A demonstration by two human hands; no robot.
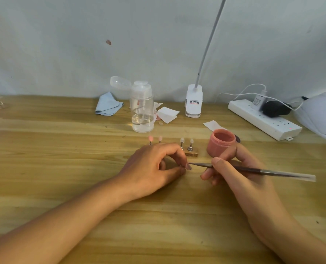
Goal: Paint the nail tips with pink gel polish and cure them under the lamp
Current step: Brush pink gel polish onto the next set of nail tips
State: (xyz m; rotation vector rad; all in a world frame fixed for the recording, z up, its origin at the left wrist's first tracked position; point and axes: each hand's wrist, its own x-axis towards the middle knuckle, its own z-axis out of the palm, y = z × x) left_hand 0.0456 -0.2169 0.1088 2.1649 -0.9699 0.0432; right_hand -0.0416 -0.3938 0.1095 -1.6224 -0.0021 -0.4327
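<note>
1. Left hand (154, 164): rests on the wooden bench (53, 149) near its centre. The grip is closed, thumb and fingertips pinching the small stem of a single nail tip (188, 166), which is coated pink and points to the right.
2. Right hand (232, 168): grip clamped on a brush (253, 170), held pen-fashion. The fine point sits at the held nail tip; whether it touches cannot be told.
3. Jar of pink gel (222, 142): open and upright, just behind the right hand's fingers.
4. Wooden holder strip (192, 154): just behind the left hand and partly hidden by it. Four stems stand upright on it: two pink tips (150, 139) on the left and two uncoated tips (182, 141) on the right.
5. Domed white unit (322, 113): at the right edge of the bench, cut off by the frame.
6. Clear pump bottle (142, 109): stands behind the holder strip, flip cap open, with a little clear liquid at the bottom.
7. Blue cloth (107, 105): folded, lying left of the bottle against the wall.
8. White paper squares (167, 113): loose, lying between the bottle and the clip lamp.
9. Clip lamp (194, 101): white base at the wall, with a thin neck rising out of frame.
10. Power strip (263, 119): white, right of the clip lamp, carrying a white adapter and a black plug.
</note>
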